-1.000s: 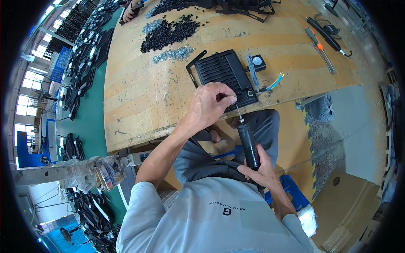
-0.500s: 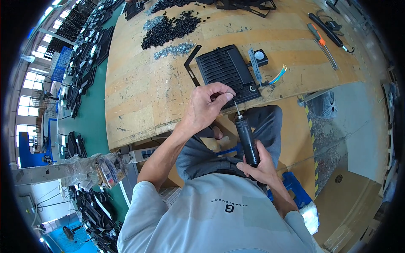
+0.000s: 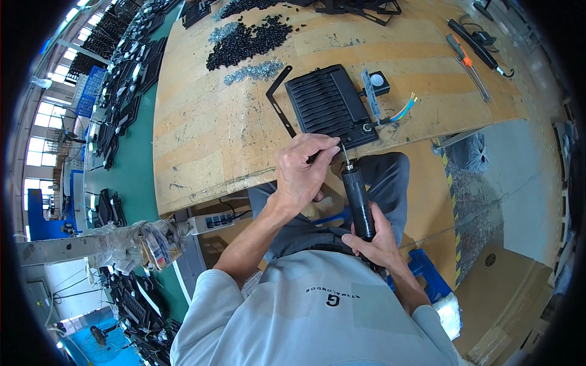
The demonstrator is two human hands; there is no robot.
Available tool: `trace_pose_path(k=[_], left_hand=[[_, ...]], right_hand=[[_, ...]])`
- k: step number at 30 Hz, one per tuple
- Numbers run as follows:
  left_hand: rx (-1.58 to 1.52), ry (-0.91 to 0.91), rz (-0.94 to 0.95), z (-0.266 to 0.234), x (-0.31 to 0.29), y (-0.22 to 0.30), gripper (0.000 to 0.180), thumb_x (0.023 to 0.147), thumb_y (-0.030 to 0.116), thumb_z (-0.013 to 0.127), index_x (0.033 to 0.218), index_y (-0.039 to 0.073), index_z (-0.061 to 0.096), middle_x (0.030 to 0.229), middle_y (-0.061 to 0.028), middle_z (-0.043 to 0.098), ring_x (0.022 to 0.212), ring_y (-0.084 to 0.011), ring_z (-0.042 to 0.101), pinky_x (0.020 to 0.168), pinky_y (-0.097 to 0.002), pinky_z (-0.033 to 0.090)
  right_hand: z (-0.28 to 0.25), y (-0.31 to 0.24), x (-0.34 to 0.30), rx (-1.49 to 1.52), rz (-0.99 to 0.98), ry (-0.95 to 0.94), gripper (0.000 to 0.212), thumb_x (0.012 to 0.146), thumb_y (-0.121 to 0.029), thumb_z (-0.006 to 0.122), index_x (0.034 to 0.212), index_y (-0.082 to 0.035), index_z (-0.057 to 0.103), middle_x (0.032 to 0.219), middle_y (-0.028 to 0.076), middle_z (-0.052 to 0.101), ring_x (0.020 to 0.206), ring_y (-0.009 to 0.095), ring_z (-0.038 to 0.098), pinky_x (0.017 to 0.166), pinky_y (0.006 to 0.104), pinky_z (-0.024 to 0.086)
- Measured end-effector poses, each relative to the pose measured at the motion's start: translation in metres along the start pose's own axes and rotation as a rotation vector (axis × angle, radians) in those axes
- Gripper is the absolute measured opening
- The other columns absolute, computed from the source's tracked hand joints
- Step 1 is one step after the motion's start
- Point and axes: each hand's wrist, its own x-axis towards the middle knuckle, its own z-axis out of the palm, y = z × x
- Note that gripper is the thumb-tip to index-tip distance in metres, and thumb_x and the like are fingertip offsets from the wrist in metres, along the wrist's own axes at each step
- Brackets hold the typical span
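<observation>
My right hand (image 3: 378,238) is wrapped around a black electric screwdriver (image 3: 358,201), its bit pointing up toward the table edge. Beside the tip of that bit, my left hand (image 3: 305,168) has thumb and forefinger pinched together; whatever sits between them is too small to make out. Just beyond lies a black finned floodlight housing (image 3: 323,100) at the table's near edge. A small black sensor box (image 3: 378,83), a hanging tag (image 3: 372,94) and a cable with bare-ended coloured wires (image 3: 404,110) are at its right side. A slotted black bracket (image 3: 281,104) stands out at its left, its lower end hidden by my left hand.
Piles of black screws (image 3: 247,46) and silver washer-like parts (image 3: 253,72) lie at the far left of the wooden table (image 3: 201,134). An orange-handled screwdriver (image 3: 459,50) and a black tool (image 3: 473,44) are at the far right. A power strip (image 3: 210,222) hangs below the edge.
My left hand has shifted slightly nearer to me, its fingers still pinched beside the bit. The right hand and electric screwdriver have hardly moved.
</observation>
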Motion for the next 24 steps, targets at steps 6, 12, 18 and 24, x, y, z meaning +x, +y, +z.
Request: trace_pose_path(k=[6,12,18,24], left_hand=[[0.161,0.005,0.142,0.001,-0.001,0.0,0.021,0.081,-0.005,0.075,0.1,0.001,0.075,0.096,-0.0123,0.07,0.084,-0.0251,0.064,0.072,-0.0345,0.052],[0.276,-0.076,0.373,-0.004,0.008,0.006,0.022,0.079,-0.01,0.069,0.1,-0.001,0.07,0.097,-0.0139,0.067,0.085,-0.03,0.061,0.074,-0.0393,0.052],[0.359,-0.163,0.44,0.009,0.012,0.004,0.029,0.076,-0.011,0.068,0.103,-0.002,0.068,0.097,-0.0136,0.062,0.087,-0.0328,0.058,0.075,-0.0407,0.05],[0.42,-0.103,0.42,0.014,0.008,-0.003,0.024,0.076,-0.007,0.072,0.099,0.001,0.071,0.095,-0.0118,0.062,0.085,-0.0304,0.058,0.073,-0.0392,0.05]], right_hand=[[-0.003,0.005,-0.001,0.007,0.031,0.019,0.051,0.08,-0.02,0.085,0.114,-0.003,0.052,0.071,0.001,0.059,0.058,0.01,0.06,0.052,0.0278,0.048],[-0.006,0.01,-0.006,-0.095,-0.055,0.001,0.058,0.078,-0.022,0.086,0.121,-0.002,0.052,0.073,0.002,0.06,0.058,0.011,0.059,0.054,0.0296,0.047],[-0.006,0.008,-0.013,0.034,0.034,0.02,0.062,0.082,-0.019,0.083,0.131,-0.001,0.048,0.072,0.001,0.058,0.055,0.01,0.059,0.05,0.0273,0.047],[-0.008,0.009,-0.011,0.049,0.065,0.002,0.061,0.084,-0.017,0.081,0.132,-0.001,0.047,0.072,0.002,0.058,0.053,0.009,0.059,0.047,0.0266,0.047]])
